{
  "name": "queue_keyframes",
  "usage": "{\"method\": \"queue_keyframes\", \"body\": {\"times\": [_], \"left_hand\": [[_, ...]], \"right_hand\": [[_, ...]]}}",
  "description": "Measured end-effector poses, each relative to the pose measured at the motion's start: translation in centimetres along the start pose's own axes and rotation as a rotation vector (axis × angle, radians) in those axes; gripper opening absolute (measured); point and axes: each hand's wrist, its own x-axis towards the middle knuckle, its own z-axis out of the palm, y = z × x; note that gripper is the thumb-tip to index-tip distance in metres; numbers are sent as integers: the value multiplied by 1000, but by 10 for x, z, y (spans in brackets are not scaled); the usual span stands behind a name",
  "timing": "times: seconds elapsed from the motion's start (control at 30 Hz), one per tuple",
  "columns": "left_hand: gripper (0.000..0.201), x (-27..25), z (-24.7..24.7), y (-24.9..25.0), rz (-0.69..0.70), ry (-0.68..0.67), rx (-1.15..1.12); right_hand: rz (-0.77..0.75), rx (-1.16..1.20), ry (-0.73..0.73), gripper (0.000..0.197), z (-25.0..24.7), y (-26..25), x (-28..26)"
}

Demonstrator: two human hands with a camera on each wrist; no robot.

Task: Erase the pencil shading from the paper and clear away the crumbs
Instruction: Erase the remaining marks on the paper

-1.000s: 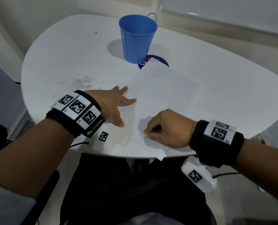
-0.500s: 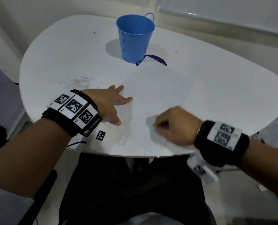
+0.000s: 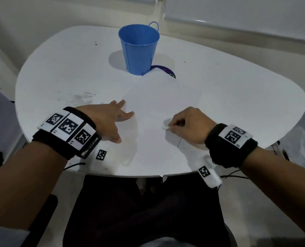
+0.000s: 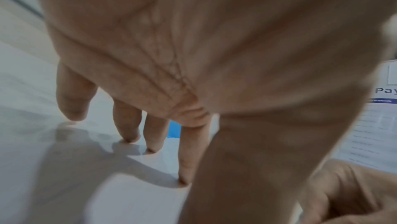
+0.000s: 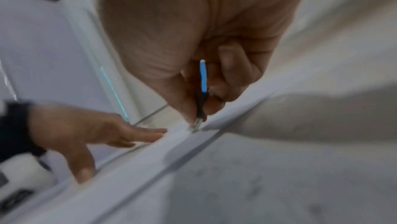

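- The right hand point(image 3: 187, 125) is curled, thumb and fingers pinching a thin eraser point(image 5: 201, 91); the wrist view shows a black and blue strip between the fingers with a pale tip pressed onto the paper point(image 3: 158, 111).
- In the head view the pale tip pokes out to the left of the right hand's fingers, touching the sheet near its middle.
- The left hand point(image 3: 110, 120) lies flat with straight, spread fingers, grasping nothing; its fingertips point(image 4: 182, 181) press down at the left edge of the paper, which looks like steadying.
- The paper lies on the white table point(image 3: 59, 72), its far corner just beside the blue bucket point(image 3: 139, 49) and over a dark round coaster point(image 3: 166, 70).
- Progress, as a judgement: rubbing seems under way. Only very faint marks show on the sheet near the eraser tip, so most of the shading may be gone, though the view is too pale to be sure.
- No crumbs can be made out; clearing them is presumably not yet begun.
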Motion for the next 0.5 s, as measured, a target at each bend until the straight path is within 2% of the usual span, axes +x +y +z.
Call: {"method": "queue_keyframes", "body": {"times": [0.03, 0.07, 0.13, 0.17, 0.2, 0.3, 0.33, 0.37, 0.43, 0.47, 0.5], "left_hand": [[95, 1, 1, -1, 3, 0, -9], [95, 2, 2, -3, 7, 2, -17], [95, 4, 2, -6, 13, 1, -36], [95, 4, 2, -7, 13, 1, -39], [94, 4, 2, -7, 11, 1, -34], [94, 5, 2, -6, 2, 4, -10], [94, 6, 3, -7, 5, 3, -2], [95, 7, 3, -8, 7, 3, 0], [95, 8, 3, -9, 8, -2, -6], [95, 9, 3, -10, 8, -3, -6], [95, 9, 3, -9, 8, -3, -4]], "right_hand": [[-12, -29, 42, 11, 2, -1, -2], [-69, -70, -7, 12, 10, -9, -10], [-260, -120, -217, 12, 31, -33, -39], [-273, -128, -290, 12, 31, -34, -45], [-234, -137, -282, 12, 23, -30, -39], [-10, -147, 19, 13, -7, 4, -10], [-10, -158, 38, 14, -7, 6, -14], [-61, -178, -18, 13, -1, 0, -22], [-205, -138, -230, 12, 18, -21, -48], [-217, -129, -278, 12, 19, -23, -52], [-187, -137, -239, 12, 13, -17, -45]]}}
